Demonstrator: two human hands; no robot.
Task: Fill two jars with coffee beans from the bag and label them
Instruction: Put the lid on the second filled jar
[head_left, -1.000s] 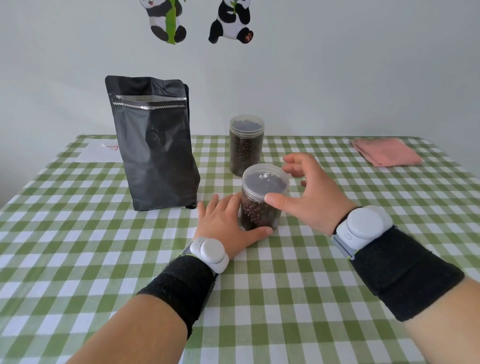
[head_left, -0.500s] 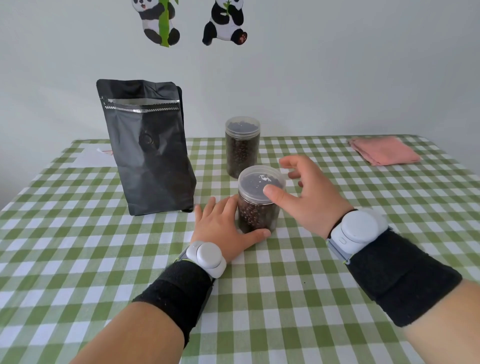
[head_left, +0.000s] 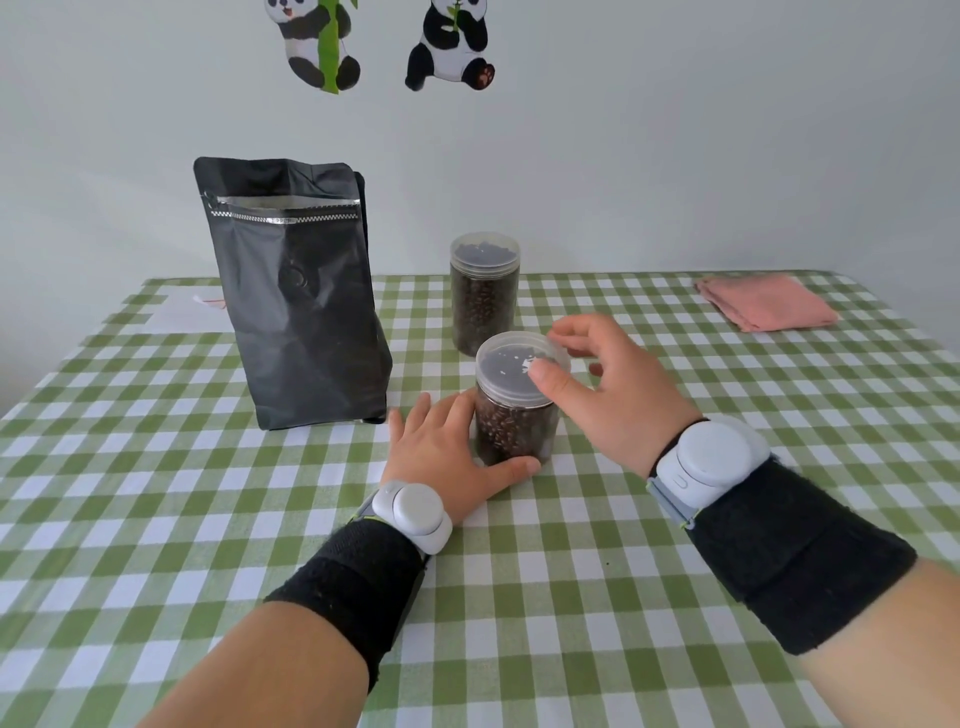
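Two clear plastic jars of coffee beans stand on the checked table. The near jar (head_left: 515, 431) has a clear lid (head_left: 506, 364) on it. My left hand (head_left: 444, 452) grips its lower part, thumb curled round the front. My right hand (head_left: 615, 395) holds the lid, thumb on its top and index finger on the far rim. The far jar (head_left: 484, 296), lid on, stands right behind it, untouched. A black coffee bag (head_left: 301, 312) stands upright to the left, its zip top open.
A folded pink cloth (head_left: 766, 302) lies at the back right of the green-and-white checked table (head_left: 571, 597). A white sheet (head_left: 179, 314) lies flat behind the bag at the back left. Panda stickers hang on the wall above.
My right thumb has slid from the lid's near rim onto its top and the fingers have closed in on the far rim. My left hand and both jars stay put.
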